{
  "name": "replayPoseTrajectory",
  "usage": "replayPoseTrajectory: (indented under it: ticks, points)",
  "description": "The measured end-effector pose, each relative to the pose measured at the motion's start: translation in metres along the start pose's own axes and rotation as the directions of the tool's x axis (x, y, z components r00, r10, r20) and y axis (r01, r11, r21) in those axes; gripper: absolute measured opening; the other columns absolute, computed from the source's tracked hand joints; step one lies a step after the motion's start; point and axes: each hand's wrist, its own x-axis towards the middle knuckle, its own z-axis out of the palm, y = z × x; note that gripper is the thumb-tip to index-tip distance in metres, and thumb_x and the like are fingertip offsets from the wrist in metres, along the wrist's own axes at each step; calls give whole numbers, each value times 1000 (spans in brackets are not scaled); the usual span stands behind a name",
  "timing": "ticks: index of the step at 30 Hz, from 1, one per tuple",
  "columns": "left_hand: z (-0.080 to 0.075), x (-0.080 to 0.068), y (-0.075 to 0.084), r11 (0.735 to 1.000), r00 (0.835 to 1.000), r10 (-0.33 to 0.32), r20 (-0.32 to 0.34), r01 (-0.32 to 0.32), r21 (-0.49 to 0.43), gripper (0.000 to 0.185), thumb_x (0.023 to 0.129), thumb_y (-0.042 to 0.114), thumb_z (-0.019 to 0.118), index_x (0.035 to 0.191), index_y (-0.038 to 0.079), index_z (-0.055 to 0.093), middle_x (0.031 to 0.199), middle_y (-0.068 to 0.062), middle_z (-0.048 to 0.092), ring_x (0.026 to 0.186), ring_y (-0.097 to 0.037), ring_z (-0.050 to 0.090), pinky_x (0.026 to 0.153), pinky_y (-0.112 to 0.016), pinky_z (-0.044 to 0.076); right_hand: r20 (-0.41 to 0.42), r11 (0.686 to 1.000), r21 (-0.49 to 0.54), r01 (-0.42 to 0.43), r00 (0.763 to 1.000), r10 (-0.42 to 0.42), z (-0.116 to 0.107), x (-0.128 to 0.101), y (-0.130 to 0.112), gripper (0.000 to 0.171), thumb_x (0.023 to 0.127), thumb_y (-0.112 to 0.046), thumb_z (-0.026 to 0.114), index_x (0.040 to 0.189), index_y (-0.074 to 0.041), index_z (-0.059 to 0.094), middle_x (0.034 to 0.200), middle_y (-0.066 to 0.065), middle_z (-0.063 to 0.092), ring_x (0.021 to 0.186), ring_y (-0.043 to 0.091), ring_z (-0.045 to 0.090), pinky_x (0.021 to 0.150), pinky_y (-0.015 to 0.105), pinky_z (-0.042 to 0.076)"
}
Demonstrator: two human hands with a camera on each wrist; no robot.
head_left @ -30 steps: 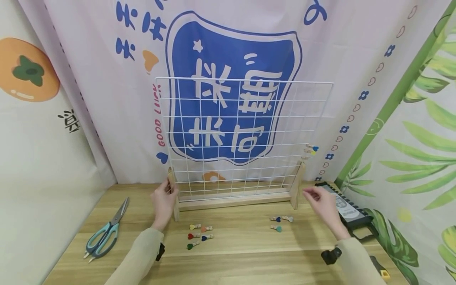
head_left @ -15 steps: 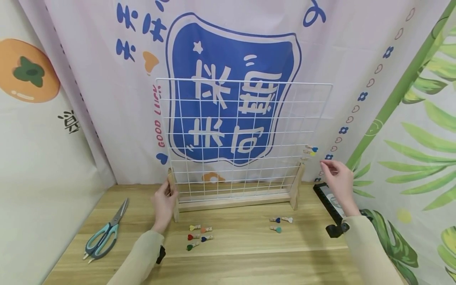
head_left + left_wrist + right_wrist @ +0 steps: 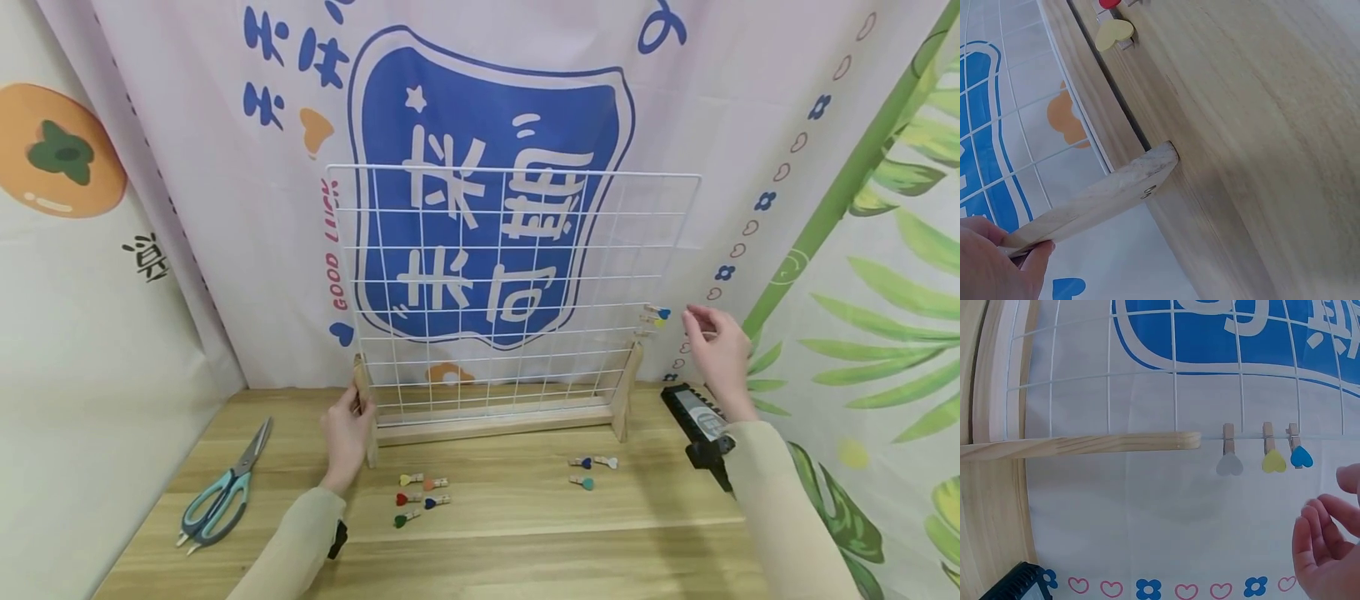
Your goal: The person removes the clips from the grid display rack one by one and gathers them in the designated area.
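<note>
A white wire grid (image 3: 517, 175) stands upright in a wooden base (image 3: 495, 427) on the table. My left hand (image 3: 347, 433) grips the left wooden post (image 3: 1094, 203) near its top, thumb on one side and fingers on the other. Clipped along the grid's right edge are three small heart clothespins: a blue one (image 3: 1301, 456), a yellow one (image 3: 1274, 460) and a greyish-white one (image 3: 1229, 464). My right hand (image 3: 716, 346) hovers just to the right of these, fingers loosely bent, thumb apart from them, nothing between.
Several heart clothespins, such as a red one (image 3: 405, 498), lie before the base's left end. Three more, one teal (image 3: 587, 482), lie toward the right. Scissors (image 3: 225, 492) rest at the left. A black-edged case (image 3: 693, 417) lies partly behind the right forearm.
My right hand has risen from low beside the right post to the height of the clipped clothespins, shifting right. My left hand stays on its post.
</note>
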Motion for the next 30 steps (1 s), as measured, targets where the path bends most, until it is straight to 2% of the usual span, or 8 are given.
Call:
replayPoseTrajectory:
  ticks: [3,8,12,16,22,28,30]
  points:
    - [0,0,0,1000,1000,-2,4,2,2,24,89,-6,59,110,-12,67,102,-32,71,93,-45,72,77,-54,61,51,1000,-20,23,998,-22,1,6,-2,41,102,-35,52,126,-4,65,117,16,66,86,-12,45,75,1,39]
    - [-1,-1,1,1000,1000,-1,17,2,-2,10,89,-4,59,94,-10,66,98,-30,73,90,-43,73,74,-52,62,89,998,-33,57,995,-54,4,9,-2,38,101,-33,54,120,-2,68,110,17,67,81,-11,44,68,1,38]
    - [-1,-1,1,1000,1000,17,10,-17,7,7,88,-4,60,91,-8,66,95,-29,73,86,-41,74,70,-50,63,110,997,-8,81,991,-79,6,10,-3,35,100,-30,59,117,-1,69,108,18,67,77,-13,45,65,-1,38]
    - [-1,-1,0,999,999,33,5,-33,13,10,88,-5,61,93,-10,67,95,-29,73,85,-42,74,69,-51,63,107,997,13,73,992,-74,9,11,-2,33,98,-27,62,115,0,69,106,17,67,76,-13,46,64,-1,39]
    - [0,0,-1,999,999,43,-1,-43,21,12,87,-6,62,97,-10,68,97,-30,73,86,-42,74,71,-51,62,107,999,-21,38,994,-36,10,13,-1,33,99,-29,61,115,-2,69,108,19,69,75,-13,46,63,1,39]
    - [-1,0,-3,1000,1000,23,16,-23,-9,29,88,-8,62,116,-13,64,105,-34,70,92,-46,72,76,-52,61,105,999,-34,13,994,-10,11,12,-3,32,99,-29,60,115,-3,69,109,19,71,76,-10,47,62,3,40]
    - [-1,0,-2,1000,1000,22,19,-21,-15,30,88,-8,63,117,-13,64,106,-34,70,93,-45,72,77,-52,61,95,999,-33,4,995,-1,12,13,-3,31,99,-29,61,114,-3,70,109,19,72,75,-9,47,62,3,40]
